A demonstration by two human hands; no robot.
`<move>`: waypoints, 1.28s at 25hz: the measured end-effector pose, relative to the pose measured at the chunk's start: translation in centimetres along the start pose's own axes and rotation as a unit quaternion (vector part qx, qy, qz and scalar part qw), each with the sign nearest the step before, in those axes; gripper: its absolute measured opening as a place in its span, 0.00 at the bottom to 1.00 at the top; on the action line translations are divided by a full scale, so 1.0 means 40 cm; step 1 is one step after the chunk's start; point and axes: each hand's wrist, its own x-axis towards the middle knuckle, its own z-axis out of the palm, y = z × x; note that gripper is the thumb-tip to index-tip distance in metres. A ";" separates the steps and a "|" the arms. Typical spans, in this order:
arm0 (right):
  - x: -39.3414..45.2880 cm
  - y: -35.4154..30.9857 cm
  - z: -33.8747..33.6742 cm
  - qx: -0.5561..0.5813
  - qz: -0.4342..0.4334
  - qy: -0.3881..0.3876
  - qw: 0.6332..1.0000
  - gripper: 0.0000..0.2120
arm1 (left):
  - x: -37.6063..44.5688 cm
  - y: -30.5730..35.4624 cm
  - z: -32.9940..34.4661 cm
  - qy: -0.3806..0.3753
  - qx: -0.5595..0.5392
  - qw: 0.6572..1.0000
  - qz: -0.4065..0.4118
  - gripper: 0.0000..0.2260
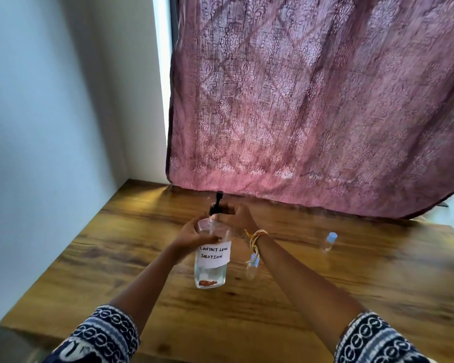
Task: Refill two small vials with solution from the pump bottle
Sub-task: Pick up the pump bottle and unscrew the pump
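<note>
Left hand (pixel 192 235) clamped round pump bottle (pixel 211 260) shoulder — right hand (pixel 237 214) closed on black pump head (pixel 216 206); two vials (pixel 252 265) (pixel 329 241) on table (pixel 116 258).

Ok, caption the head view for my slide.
Left hand steadies the clear labelled pump bottle while right hand grips its black pump; two small blue-capped vials wait nearby.

Head view, downward (wide) over table (pixel 351 271)
</note>
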 end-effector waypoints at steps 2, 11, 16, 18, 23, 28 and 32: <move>0.000 -0.005 0.005 -0.004 -0.004 0.000 1.000 0.12 | 0.005 0.014 -0.007 -0.012 0.015 1.000 0.006 0.28; -0.008 -0.038 0.001 -0.005 -0.020 -0.039 0.999 0.14 | 0.008 0.035 -0.013 0.001 0.038 0.999 -0.005 0.29; -0.008 -0.040 0.005 -0.010 -0.031 -0.040 0.999 0.13 | 0.004 0.028 -0.017 -0.006 0.031 1.000 0.001 0.21; 0.000 -0.037 0.002 0.017 -0.022 -0.043 0.999 0.12 | 0.005 0.028 -0.017 0.002 0.028 1.000 -0.008 0.23; 0.010 -0.037 0.001 0.010 -0.017 -0.075 0.997 0.13 | 0.003 0.029 -0.015 -0.004 0.026 1.000 -0.006 0.18; 0.019 -0.027 -0.004 0.015 -0.024 -0.053 0.998 0.11 | 0.009 0.030 -0.020 -0.005 0.018 1.000 -0.017 0.18; 0.011 -0.024 -0.007 0.000 -0.029 -0.058 0.998 0.11 | 0.005 0.032 -0.017 0.000 0.025 1.000 -0.013 0.14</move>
